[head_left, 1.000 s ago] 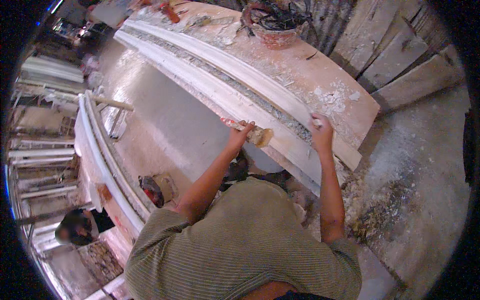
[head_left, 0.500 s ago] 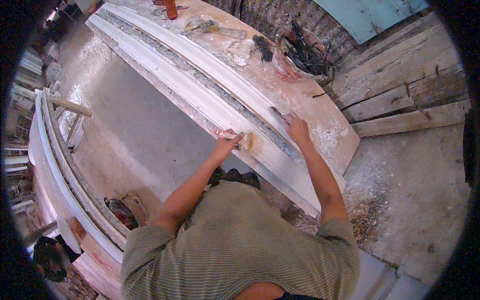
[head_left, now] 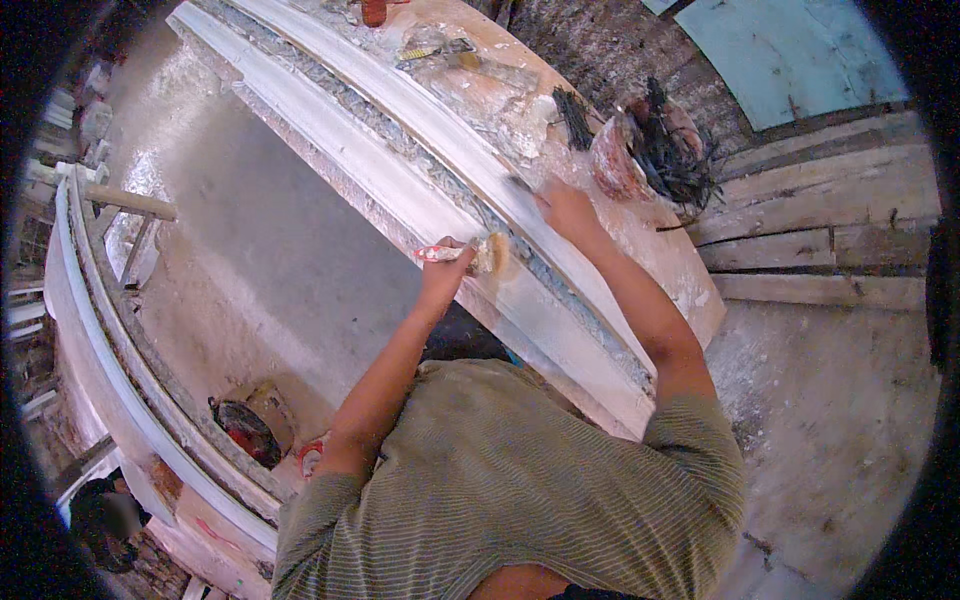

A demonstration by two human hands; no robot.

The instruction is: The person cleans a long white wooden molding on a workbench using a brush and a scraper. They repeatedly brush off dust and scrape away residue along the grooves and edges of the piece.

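Observation:
My left hand (head_left: 446, 272) is closed round the red and white handle of a paintbrush (head_left: 492, 255). Its pale bristles rest on the nearer of two long white mouldings (head_left: 372, 182). A yellowish wet-looking patch lies by the bristle tips. Over the farther moulding (head_left: 425, 118), my right hand (head_left: 570, 213) grips a small dark-tipped tool (head_left: 519, 184), perhaps a scraper. Motion blurs that hand, and its fingers hide most of the tool. Between the mouldings runs a rough grey gap.
On the board-topped table (head_left: 672, 232) lie a scraper with a yellow part (head_left: 435, 50), an orange-red container (head_left: 373, 12) and a bowl-like vessel (head_left: 618, 160) with dark fibres (head_left: 675, 150). Planks (head_left: 820, 200) stand at right. Another moulding-edged bench (head_left: 95, 310) curves along the left, near another person (head_left: 105, 520).
Both hands have moved farther away along the mouldings, taking the paintbrush and the dark-tipped tool with them. The view has shifted slightly.

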